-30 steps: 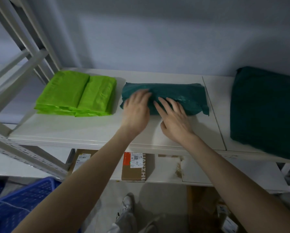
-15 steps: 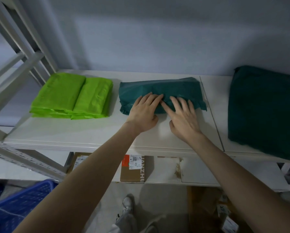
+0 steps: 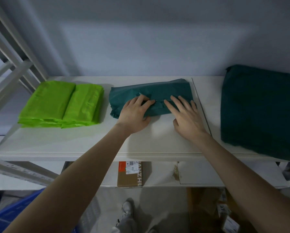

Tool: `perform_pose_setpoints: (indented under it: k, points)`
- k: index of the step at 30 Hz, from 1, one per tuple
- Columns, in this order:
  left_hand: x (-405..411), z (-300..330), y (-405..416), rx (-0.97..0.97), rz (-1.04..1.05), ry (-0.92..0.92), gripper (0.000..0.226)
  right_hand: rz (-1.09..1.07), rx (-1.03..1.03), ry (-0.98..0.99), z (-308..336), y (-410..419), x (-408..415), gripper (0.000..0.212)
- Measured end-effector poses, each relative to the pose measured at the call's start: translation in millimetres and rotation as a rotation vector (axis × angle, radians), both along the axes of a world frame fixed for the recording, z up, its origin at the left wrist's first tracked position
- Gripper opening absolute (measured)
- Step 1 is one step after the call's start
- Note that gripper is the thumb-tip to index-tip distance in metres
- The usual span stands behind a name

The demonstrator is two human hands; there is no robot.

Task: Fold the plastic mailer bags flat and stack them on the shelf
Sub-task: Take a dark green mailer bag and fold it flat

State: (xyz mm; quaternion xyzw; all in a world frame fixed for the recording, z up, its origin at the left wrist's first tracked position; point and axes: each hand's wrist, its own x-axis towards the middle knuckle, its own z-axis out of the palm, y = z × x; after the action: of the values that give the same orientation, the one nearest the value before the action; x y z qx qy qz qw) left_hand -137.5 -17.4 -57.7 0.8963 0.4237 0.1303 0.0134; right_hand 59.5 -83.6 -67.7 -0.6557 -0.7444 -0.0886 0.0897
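Both hands, left hand (image 3: 135, 115) and right hand (image 3: 186, 116), press the teal mailer bag (image 3: 151, 91) on the shelf (image 3: 73, 143).

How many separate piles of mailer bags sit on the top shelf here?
4: two lime-green stacks side by side at left, a dark teal bundle under both hands in the middle, a larger dark teal pile at right, partly cut off.

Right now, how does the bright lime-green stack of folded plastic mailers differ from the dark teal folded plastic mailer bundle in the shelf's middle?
Colour: the lime-green mailer stack is bright, the dark teal mailer bundle dark. Contact: the green stack lies untouched; the left hand and right hand press on the teal bundle. Layout: green sits as two side-by-side piles, teal as one rumpled bundle. Both rest on the white shelf.
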Motion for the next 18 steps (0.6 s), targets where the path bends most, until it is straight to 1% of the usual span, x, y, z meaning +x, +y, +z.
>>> perform_pose_setpoints:
  k: [3,6,9,10,12,13,15,18]
  points:
    - [4,0,-2,0.032,0.033,-0.007,0.056,0.003,0.023,0.07,-3,1,4,0.068]
    - [13,1,-6,0.069,0.089,-0.003,0.049,0.016,0.042,0.096,-7,0,4,0.067]
    - [32,7,-10,0.115,0.086,-0.094,0.042,-0.004,0.048,0.119,-10,-1,1,0.061]
    - [39,8,-11,0.081,0.049,-0.091,0.045,-0.009,0.05,0.123,-10,-2,-1,0.061]
    - [49,5,-12,-0.027,0.003,-0.005,0.058,0.0,0.049,0.112,-10,-2,0,0.062]
    - [52,3,-11,-0.072,0.013,0.042,0.063,0.008,0.049,0.097,-9,-2,3,0.062]
    - [54,0,-8,-0.104,0.044,0.09,0.067,0.019,0.056,0.074,-9,-1,10,0.062]
    - [53,2,-2,-0.107,0.039,0.089,0.068,-0.003,0.053,0.098,-9,-1,23,0.065]
